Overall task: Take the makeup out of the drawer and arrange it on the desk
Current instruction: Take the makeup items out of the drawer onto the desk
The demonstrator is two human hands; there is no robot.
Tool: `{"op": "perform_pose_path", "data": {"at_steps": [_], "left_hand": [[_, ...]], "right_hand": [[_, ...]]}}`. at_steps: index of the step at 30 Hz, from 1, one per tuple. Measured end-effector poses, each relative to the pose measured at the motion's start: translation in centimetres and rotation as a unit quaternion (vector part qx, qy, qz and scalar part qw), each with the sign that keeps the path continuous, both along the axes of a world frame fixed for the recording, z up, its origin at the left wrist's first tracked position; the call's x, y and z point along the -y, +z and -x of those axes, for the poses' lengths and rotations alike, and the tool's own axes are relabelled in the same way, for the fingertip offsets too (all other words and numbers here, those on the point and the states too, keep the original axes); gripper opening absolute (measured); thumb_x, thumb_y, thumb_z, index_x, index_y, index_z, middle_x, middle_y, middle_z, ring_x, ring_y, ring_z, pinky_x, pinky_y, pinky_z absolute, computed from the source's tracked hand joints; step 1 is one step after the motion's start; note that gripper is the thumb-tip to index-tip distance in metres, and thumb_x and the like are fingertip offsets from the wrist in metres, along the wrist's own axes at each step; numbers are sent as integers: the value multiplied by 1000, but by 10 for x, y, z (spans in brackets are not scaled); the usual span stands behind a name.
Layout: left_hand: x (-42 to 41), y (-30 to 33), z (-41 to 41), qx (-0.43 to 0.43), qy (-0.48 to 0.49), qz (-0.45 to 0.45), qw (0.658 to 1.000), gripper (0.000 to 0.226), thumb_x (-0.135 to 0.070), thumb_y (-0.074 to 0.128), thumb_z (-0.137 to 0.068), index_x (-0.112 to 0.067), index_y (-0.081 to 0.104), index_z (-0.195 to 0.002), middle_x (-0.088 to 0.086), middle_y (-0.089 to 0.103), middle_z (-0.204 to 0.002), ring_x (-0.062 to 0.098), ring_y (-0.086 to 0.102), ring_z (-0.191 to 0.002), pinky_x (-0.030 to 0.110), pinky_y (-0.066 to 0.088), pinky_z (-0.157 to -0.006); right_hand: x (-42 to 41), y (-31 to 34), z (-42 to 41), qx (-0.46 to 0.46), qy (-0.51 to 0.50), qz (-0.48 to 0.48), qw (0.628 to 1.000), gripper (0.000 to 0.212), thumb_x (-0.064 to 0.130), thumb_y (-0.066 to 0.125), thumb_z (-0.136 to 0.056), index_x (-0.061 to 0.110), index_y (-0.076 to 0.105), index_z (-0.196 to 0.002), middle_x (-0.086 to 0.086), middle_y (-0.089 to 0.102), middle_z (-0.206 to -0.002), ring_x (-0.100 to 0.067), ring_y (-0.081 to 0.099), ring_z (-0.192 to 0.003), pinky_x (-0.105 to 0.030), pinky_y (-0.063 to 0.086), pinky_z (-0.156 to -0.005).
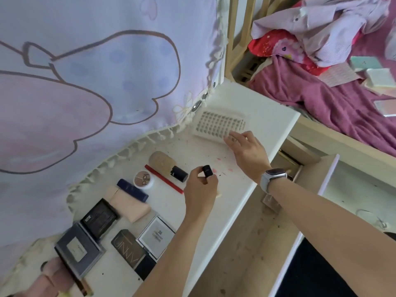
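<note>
While a pale lilac curtain (pixel 90 82) with a cartoon print hangs along its back edge, the white desk (pixel 252 108) carries the makeup in a loose row from near left to far right. Beyond the desk's right end lies a bed with a purple blanket (pixel 334 103), and under the desk edge the open drawer (pixel 287 163) shows only partly. At the far end sits a white tray of false lashes (pixel 216 123); the right hand (pixel 246 151), a watch (pixel 272 179) on its wrist, lays straight fingers on the tray's near corner. Nearer lie 2 dark flat palettes (pixel 90 239), a brown palette (pixel 128 247) and a white square compact (pixel 155 235), then a peach sponge (pixel 130 204) beside a navy tube (pixel 132 189). Further on are a beige foundation bottle (pixel 165 163) with a black cap, a red pencil (pixel 165 179) against it and a small round pot (pixel 143 179). The left hand (pixel 199 187) pinches a small black-capped item (pixel 207 170) upright just above the desk, right of the pencil
</note>
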State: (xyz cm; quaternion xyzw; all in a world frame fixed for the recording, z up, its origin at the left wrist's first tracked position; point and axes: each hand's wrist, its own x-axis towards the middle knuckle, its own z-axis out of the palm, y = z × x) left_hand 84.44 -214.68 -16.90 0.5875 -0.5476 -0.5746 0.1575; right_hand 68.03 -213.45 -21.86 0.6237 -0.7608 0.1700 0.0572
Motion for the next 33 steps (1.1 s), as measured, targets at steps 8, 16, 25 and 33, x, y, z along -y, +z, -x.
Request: {"op": "perform_pose_path", "data": {"at_steps": [8,16,25,33], "left_hand": [[-18,-6,-32,-25,61,-8,998,24,-11,64,-81,-31,56,-91,-10,59,-91,4,62,-80,32,57,-72],[-23,-3,-69,4,117,24,993,13,-19,69,-80,-27,61,-87,-13,67,-82,2,64,-81,22,50,-74],[-19,-5,-118,311,-52,242,917,36,-22,54,-90,-17,53,-126,4,56,-128,23,39,-124,45,30,-99],[-38,-4,-125,310,-51,274,909,34,-9,58,-86,-11,57,-121,11,52,-130,29,39,-127,46,25,-103]], "right_hand": [[-16,8,-31,125,-24,0,992,30,0,60,-80,2,65,-109,-17,63,-112,-38,58,-98,-46,48,-77],[-85,13,-119,445,43,-89,890,28,20,57,-90,13,55,-116,7,57,-92,10,46,-80,-4,35,-72],[-61,-3,-165,226,-28,-70,971,19,20,76,-73,10,70,-88,-7,59,-81,-25,56,-73,-33,44,-65],[-76,1,-165,247,43,-56,966,36,22,40,-89,10,65,-112,-4,63,-88,-23,57,-80,-31,40,-69]]}}
